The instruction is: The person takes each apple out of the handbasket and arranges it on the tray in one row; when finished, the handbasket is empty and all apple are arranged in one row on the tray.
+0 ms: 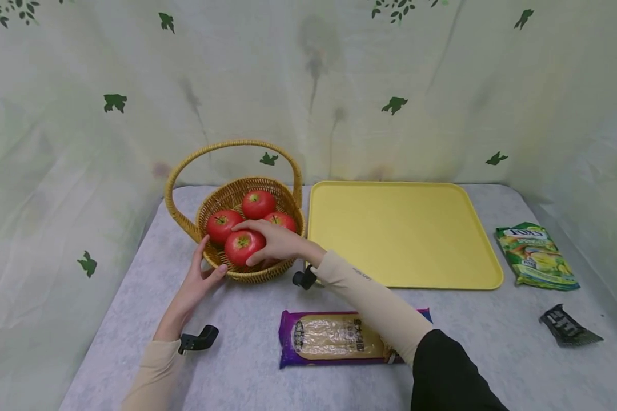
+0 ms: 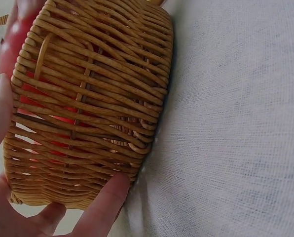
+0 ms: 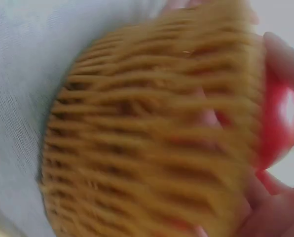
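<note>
A wicker basket (image 1: 252,277) with a tall arched handle stands at the left of the table, with several red apples inside. My right hand (image 1: 280,240) reaches over its rim and grips the front apple (image 1: 243,246), fingers above and thumb on the near side. Behind that one sit another apple (image 1: 259,204) and, to the left, one more apple (image 1: 223,226). My left hand (image 1: 195,283) rests against the basket's front left side, thumb and fingers spread. In the left wrist view, one extended finger (image 2: 105,202) touches the woven wall. The right wrist view is blurred.
Right of the basket lies a yellow tray (image 1: 391,234). A purple-edged food packet (image 1: 334,338) lies in front, partly under my right forearm. Farther right are a green candy bag (image 1: 537,257) and a small black packet (image 1: 569,326). A patterned curtain (image 1: 349,103) hangs behind.
</note>
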`<state>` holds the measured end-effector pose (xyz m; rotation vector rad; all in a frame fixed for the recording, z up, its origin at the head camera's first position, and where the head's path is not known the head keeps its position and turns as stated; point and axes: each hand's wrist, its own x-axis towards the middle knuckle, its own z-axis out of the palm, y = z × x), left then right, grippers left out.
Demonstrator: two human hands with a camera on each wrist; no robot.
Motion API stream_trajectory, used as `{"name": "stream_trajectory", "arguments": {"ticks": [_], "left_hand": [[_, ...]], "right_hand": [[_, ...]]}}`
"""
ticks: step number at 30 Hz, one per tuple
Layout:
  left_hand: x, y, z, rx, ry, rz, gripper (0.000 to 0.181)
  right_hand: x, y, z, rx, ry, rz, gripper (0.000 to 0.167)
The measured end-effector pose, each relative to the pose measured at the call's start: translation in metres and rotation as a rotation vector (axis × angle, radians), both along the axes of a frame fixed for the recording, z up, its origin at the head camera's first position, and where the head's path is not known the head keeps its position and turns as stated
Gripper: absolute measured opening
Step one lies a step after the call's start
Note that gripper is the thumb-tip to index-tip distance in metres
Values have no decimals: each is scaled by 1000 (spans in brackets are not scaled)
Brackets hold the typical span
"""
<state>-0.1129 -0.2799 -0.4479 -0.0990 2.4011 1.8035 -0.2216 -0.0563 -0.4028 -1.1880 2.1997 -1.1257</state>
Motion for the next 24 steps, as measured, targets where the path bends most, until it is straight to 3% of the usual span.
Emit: {"name": "stream_trajectory", "arguments": {"ticks": [4,6,10,14,24], "left_hand": [[0,-1,-2,8,-6,4,84],[0,-1,-2,10,-5,7,84],[0,-1,-2,11,4,5,83],[0,-2,-2,10,9,2,83],[2,1,-1,-18,32,12,83]], "right_hand": [[-1,24,13,-131,-195,-7,68],[-2,39,20,-164,-254,-31,69],[-5,72,33,-164,-270,-97,69],[-11,105,35,-148,-277,-172,70],[-28,167,8,-140,-291,-379,74]]}}
